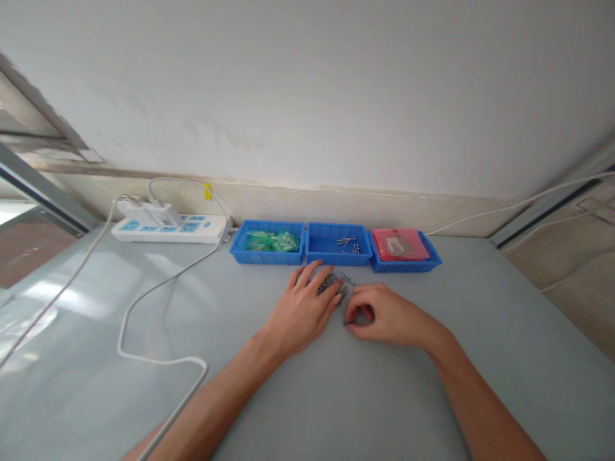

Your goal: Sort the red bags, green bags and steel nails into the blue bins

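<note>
My left hand rests with spread fingers over a small pile of screws on the grey table, partly covering them. To its right, my right hand is closed in a pinch, thumb and index finger together on a small dark screw at the tabletop; most of that screw is hidden by the fingertips. Just beyond the hands stands the middle blue bin, with several loose screws lying on its floor toward the right side.
The left blue bin holds green plastic packets. A red packet lies across the right blue bin. A white power strip with plugged adapters sits at the back left. White cable trails over my left forearm.
</note>
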The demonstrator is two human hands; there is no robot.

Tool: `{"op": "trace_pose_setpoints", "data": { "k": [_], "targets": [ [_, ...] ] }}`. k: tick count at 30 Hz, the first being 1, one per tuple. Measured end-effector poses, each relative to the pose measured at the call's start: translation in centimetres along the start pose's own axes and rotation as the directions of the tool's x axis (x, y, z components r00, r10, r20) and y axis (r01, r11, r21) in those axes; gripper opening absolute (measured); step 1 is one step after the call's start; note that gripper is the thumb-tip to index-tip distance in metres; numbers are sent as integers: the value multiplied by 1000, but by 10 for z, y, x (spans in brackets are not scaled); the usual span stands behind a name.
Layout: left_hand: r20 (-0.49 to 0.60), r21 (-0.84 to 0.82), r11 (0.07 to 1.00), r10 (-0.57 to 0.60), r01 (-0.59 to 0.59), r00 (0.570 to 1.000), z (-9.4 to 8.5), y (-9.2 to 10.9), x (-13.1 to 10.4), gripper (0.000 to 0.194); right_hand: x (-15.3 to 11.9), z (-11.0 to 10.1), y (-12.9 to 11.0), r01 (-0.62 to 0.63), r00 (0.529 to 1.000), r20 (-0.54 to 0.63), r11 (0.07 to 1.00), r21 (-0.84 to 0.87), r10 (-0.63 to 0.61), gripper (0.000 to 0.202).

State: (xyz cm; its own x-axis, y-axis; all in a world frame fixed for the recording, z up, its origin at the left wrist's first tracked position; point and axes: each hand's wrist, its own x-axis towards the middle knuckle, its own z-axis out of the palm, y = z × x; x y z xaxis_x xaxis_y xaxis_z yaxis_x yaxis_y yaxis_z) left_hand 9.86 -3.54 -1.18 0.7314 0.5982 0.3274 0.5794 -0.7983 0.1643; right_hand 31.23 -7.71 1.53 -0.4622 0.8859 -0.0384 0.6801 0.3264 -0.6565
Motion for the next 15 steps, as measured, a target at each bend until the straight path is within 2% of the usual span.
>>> {"op": "trace_pose_setpoints", "data": {
  "k": [5,8,12,15],
  "targets": [
    [-19,26,999,-29,29,999,2,-4,0,39,5,1,-1,47,999,-16,994,-102,-49,13],
    [-17,26,999,-24,25,1000,2,-4,1,38,3,-4,3,59,995,-74,993,-97,-67,10],
    [-29,31,999,-26,27,999,3,-5,0,38,0,-7,6,-22,970,-237,993,117,50,7],
    [-25,34,999,-36,37,999,4,-6,0,38,1,-5,7,-35,934,-319,929,369,162,12]
  ]
}}
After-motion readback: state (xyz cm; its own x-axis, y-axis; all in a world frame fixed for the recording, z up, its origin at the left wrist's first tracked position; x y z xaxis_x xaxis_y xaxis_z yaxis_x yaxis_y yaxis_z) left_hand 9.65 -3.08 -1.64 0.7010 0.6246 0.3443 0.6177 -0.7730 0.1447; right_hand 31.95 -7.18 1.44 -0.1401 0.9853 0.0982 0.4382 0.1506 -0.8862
